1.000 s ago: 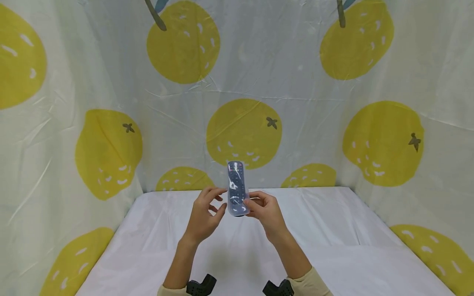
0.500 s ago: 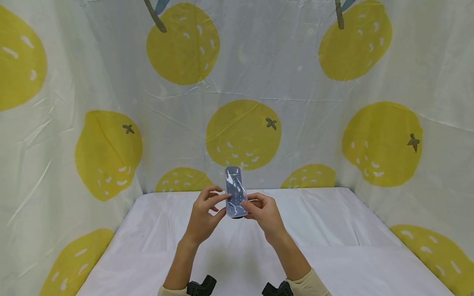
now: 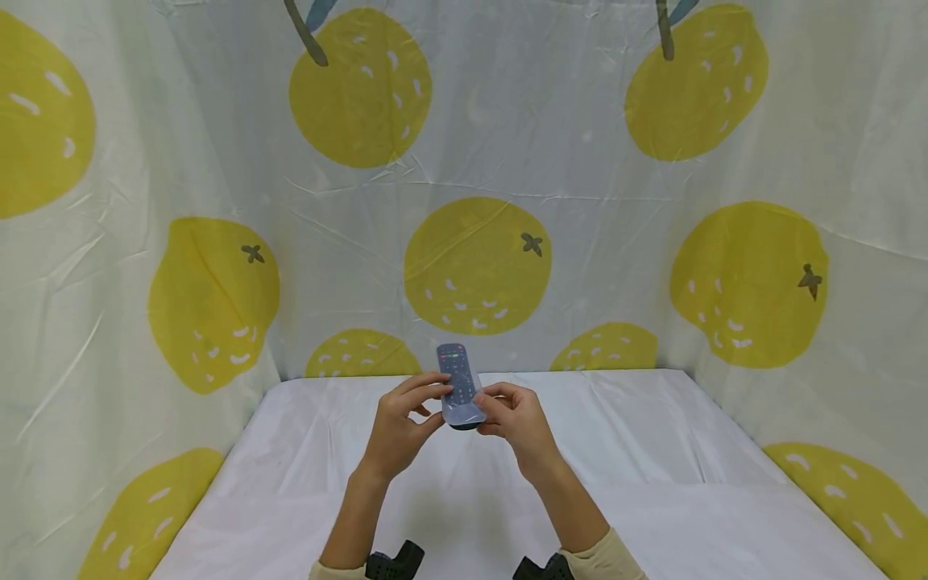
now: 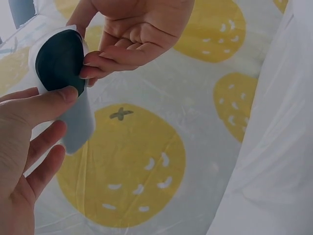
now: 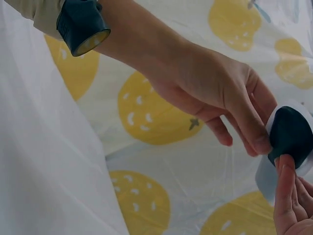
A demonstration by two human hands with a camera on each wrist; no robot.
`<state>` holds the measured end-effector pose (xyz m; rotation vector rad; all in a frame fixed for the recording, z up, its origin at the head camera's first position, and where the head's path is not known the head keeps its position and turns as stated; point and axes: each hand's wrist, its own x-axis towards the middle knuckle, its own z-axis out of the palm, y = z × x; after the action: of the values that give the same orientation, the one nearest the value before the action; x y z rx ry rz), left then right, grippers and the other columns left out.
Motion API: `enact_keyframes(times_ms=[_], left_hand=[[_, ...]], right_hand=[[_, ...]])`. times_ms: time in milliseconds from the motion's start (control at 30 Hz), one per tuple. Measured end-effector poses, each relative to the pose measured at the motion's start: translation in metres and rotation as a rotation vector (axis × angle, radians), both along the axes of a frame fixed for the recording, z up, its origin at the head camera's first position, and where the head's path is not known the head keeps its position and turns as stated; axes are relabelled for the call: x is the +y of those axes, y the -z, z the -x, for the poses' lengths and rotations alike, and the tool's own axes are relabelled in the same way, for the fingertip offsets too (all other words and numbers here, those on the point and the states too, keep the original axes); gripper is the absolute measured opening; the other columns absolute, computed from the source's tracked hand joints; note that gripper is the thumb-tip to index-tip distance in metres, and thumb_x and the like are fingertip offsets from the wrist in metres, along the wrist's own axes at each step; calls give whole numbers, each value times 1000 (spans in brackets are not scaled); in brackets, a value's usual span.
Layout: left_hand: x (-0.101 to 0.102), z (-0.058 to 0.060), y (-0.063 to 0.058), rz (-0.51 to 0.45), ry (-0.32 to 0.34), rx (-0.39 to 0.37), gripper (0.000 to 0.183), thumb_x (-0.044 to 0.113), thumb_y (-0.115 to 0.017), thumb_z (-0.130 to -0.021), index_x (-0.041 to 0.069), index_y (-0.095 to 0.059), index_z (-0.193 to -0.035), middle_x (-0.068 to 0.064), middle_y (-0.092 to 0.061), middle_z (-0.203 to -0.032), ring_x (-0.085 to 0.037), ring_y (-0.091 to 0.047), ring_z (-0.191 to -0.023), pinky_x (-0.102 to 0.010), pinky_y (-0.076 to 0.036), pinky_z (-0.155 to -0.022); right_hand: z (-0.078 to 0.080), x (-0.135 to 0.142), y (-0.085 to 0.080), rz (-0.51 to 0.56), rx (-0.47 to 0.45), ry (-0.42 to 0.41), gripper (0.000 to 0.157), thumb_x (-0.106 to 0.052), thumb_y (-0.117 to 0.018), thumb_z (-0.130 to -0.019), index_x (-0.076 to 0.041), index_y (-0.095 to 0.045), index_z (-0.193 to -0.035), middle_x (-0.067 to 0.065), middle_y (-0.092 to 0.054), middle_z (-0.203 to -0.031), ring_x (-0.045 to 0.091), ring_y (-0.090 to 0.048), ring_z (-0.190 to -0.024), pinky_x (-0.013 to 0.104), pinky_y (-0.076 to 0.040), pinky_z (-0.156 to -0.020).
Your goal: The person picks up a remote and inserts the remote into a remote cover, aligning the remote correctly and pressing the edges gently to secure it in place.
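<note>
A dark remote control (image 3: 455, 374) with rows of small buttons is held up between both hands, inside a translucent plastic cover (image 3: 466, 415). On its left side my left hand (image 3: 397, 420) pinches it, fingertips over the edge of the button face and thumb at the lower end. My right hand (image 3: 520, 415) grips the lower right side, thumb in front. From the left wrist view, the remote's bare dark end (image 4: 59, 61) shows at the cover's opening, with the left thumb pressed against it. The right wrist view has that same dark end (image 5: 291, 134) between both hands' fingertips.
A white cloth (image 3: 464, 515) covers the table below the hands. Behind and on both sides hangs a pale curtain (image 3: 478, 177) printed with yellow fruit. Dark wrist cameras (image 3: 395, 560) sit at the cuffs of beige sleeves (image 3: 605, 556).
The remote has come down and tipped, and the glare on its face has faded. My left hand, first beside it, now has fingers and thumb on it. The right hand keeps its grip.
</note>
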<state>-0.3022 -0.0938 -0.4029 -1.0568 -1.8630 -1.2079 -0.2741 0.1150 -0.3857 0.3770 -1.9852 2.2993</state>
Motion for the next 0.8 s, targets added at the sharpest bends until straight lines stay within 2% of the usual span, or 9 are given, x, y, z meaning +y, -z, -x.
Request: enact_keyframes(times_ms=[267,500,700,800], left_hand=[[2,-1,-2,20,47,41,42,-16,-84,-77,4,-78,-113,-12,-67,-120,-29,-66,-103,-28,-59,-65],[4,-1,-1,-1,65,45,41,-18,-84,-74,-2,-77,-110,-18,-67,-117,-35,-67,-103,-30,-61,-68],[4,-3,-1,3,66,49,41,-19,-84,-73,-2,-78,-110,-19,-68,-116,-37,-67,-103,-34,-62,-70],[4,-3,-1,16,51,49,41,-18,-84,-74,0,-78,-110,-16,-69,-116,-35,-67,-105,-33,-62,-73]], right_hand=[[-1,3,-1,14,0,-51,28,-15,-64,-102,13,-64,-105,12,-69,-83,18,-67,-67,27,-59,-69],[-1,8,-2,-61,16,-52,31,-20,-65,-103,11,-66,-104,11,-71,-82,20,-70,-70,29,-60,-71],[-1,8,-2,-135,55,12,33,-23,-67,-102,9,-69,-106,11,-71,-87,28,-70,-77,30,-59,-72],[-1,7,-1,-168,111,68,30,-23,-68,-101,6,-71,-109,10,-72,-93,26,-69,-82,32,-59,-72]])
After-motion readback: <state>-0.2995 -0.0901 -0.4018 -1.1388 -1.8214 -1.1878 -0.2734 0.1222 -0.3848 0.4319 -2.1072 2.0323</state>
